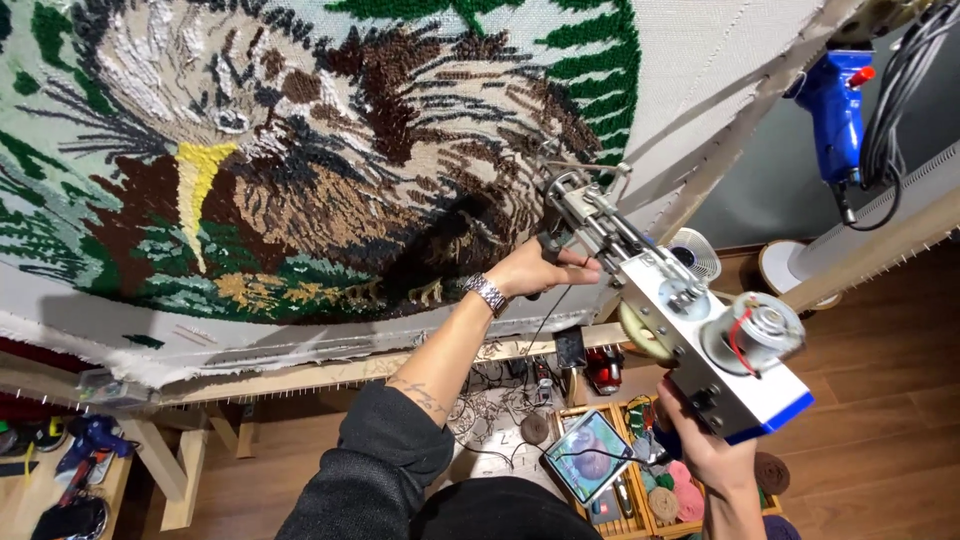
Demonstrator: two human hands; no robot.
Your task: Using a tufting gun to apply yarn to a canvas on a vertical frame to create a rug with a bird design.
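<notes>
Tip of the gun (pixel 690 330) hard to make out against the dark pile where it meets the rug (pixel 300 170); needle itself not clear. Rug cut off at the top and left edges, stretched on a wooden frame (pixel 330 372), showing a bird's head in brown, white and grey with a yellow beak, ringed in green. Gun long and metal, white-bodied with a blue rear edge, a small motor with a red wire on its side, tilted from lower right up to the cloth. Left hand (pixel 540 268) curled shut around the front handle near the nose, a metal watch (pixel 486 292) at the wrist, dark sleeve pushed up the forearm. Right hand (pixel 715 455) partly hidden under the gun's body, wrapped around the rear grip; fingers mostly out of sight. Second blue gun (pixel 835 110) hanging at upper right beside black cables. Below, a tablet (pixel 590 455) and yarn rolls (pixel 680 495) in a wooden tray, partly blocked by the arm. Wooden floor (pixel 880 400) beyond.
</notes>
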